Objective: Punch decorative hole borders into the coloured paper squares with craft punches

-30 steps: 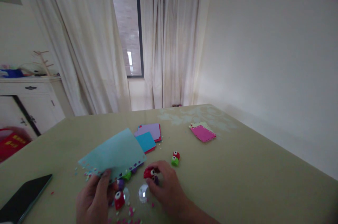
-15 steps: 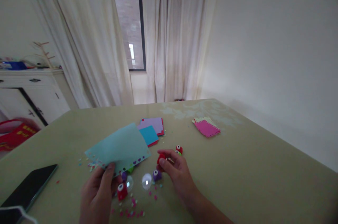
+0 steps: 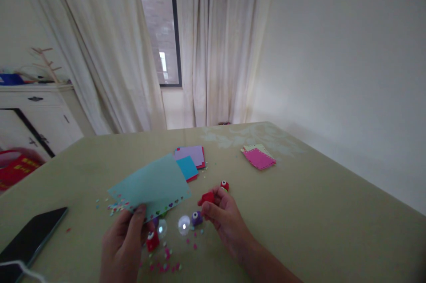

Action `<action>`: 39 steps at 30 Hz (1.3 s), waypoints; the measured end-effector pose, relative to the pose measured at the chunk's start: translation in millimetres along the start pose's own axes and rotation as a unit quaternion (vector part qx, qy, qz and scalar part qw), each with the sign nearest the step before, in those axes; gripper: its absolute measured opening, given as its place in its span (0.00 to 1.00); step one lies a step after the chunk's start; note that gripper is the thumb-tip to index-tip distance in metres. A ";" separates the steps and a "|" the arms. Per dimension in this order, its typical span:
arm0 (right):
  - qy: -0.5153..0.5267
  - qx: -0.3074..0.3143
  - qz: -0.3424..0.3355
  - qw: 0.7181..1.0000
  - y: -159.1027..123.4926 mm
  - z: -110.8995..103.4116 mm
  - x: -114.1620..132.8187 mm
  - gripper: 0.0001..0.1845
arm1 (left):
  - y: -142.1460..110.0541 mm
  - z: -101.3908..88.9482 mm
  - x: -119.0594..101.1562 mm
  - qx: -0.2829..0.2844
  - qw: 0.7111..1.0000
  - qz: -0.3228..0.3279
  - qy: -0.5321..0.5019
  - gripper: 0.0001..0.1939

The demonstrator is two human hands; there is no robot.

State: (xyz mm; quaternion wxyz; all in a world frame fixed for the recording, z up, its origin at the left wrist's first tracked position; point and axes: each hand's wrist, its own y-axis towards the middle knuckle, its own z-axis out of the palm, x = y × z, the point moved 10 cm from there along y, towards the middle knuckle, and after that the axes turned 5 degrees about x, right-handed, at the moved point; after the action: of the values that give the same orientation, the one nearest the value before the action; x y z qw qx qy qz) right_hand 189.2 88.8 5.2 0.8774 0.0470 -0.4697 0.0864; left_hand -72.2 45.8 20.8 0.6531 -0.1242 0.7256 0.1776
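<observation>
The left hand (image 3: pixel 122 241) pinches the near edge of a light-blue paper sheet with punched holes (image 3: pixel 153 185). The right hand (image 3: pixel 226 218), its forearm slanting in from lower right, pinches a small red plastic punch (image 3: pixel 208 198); right of it the table (image 3: pixel 299 221) lies open.

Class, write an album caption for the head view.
Left hand holds a pale blue punched sheet; right hand pinches a red piece over the table.
</observation>
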 end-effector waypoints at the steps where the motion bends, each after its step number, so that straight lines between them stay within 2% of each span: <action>1: 0.008 -0.006 -0.001 1.000 0.6 -2.1 -1.3 0.33 | -0.3 -0.2 0.2 0.000 1.000 -0.001 -0.001 0.17; 3: 0.004 -0.005 0.000 1.000 1.8 -3.4 -2.9 0.34 | -0.8 -0.2 0.6 0.004 1.000 -0.003 0.001 0.17; 8: -0.049 0.051 0.024 0.997 0.1 8.7 -1.6 0.30 | 0.2 -1.9 3.4 0.003 1.000 -0.020 -0.003 0.17; 13: 0.002 0.033 0.010 0.999 -2.4 7.2 11.2 0.27 | 3.1 -3.3 5.5 0.009 1.000 -0.019 0.010 0.18; 19: 0.001 0.004 0.003 1.000 0.5 -3.8 24.0 0.29 | -2.7 19.3 -18.0 0.099 0.990 0.037 0.089 0.23; 25: -0.031 -0.008 0.001 0.999 -1.0 -5.0 23.5 0.31 | -13.1 39.2 -22.9 0.167 0.979 0.035 0.112 0.23; 39: -0.038 -0.003 -0.019 0.999 -3.1 -0.8 26.5 0.27 | -16.5 41.3 -24.7 0.167 0.983 0.000 0.079 0.21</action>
State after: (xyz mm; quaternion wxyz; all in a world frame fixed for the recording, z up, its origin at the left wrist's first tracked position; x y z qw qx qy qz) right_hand 204.9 88.7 26.8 0.8606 0.0569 -0.5018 0.0663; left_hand -25.1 46.9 40.3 0.6053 -0.0274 0.7943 0.0435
